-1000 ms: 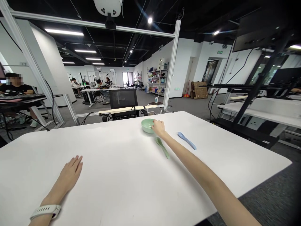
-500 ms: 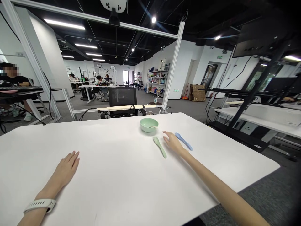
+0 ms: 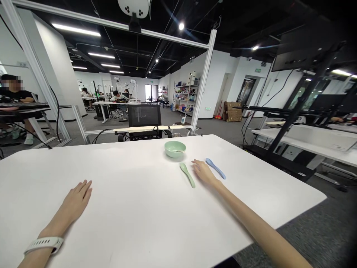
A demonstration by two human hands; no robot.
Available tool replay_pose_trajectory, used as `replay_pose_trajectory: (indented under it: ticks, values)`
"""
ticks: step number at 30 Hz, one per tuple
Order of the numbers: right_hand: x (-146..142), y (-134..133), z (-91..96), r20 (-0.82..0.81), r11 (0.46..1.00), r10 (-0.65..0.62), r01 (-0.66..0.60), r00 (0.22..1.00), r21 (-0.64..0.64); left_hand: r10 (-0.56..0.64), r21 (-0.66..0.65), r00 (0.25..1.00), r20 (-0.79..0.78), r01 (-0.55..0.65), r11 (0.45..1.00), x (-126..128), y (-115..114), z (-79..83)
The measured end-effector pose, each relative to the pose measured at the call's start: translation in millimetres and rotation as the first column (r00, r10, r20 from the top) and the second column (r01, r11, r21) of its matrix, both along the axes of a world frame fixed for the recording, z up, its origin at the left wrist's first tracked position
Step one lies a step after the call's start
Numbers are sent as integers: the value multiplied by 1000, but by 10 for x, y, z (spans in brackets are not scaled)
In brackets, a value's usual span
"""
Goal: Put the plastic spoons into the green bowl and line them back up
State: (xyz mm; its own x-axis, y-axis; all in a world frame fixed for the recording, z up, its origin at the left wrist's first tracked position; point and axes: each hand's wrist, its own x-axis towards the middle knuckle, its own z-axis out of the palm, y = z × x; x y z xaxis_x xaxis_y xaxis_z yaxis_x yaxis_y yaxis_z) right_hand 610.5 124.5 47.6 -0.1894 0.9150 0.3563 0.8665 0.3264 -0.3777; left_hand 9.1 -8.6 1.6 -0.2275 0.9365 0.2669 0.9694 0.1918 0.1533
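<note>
On the table (image 3: 134,208) — beyond loose, empty hands (image 3: 75,203) (image 3: 203,172) — something pale (image 3: 180,151) in the bowl (image 3: 173,155) blurs.

Bowl (image 3: 171,154) is lt green, green spoon (image 3: 188,175) approx. same shade, blue spoon (image 3: 216,169) periwinkle-ish, all plain. Table (image 3: 125,204) is solid wht; wristband (image 3: 44,243) pale w/ row of dk slots. Chair (image 3: 144,115) blk, floor (image 3: 295,232) dk grey, ceiling (image 3: 245,22) blk w/ wht strip lights (image 3: 76,29).

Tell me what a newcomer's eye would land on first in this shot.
Likely the green bowl, standing out near the far edge of the white table. Next come the green spoon, nearer the viewer than the bowl, and the blue spoon, farther right. The right grip is between them, holding neither.
</note>
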Motion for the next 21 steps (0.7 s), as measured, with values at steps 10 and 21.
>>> replay_pose_trajectory:
  ticks: [10, 21]
  values:
    - [-728, 644, 964, 169, 996, -87, 90, 982, -7, -6, 34, 1000, -18, 7, 999, 53, -37, 66]
    - [-1079, 937, 1008, 316, 953, -194, 255, 929, -164, -7, 6, 1000, -17, 7, 1000, 136, -83, 114]
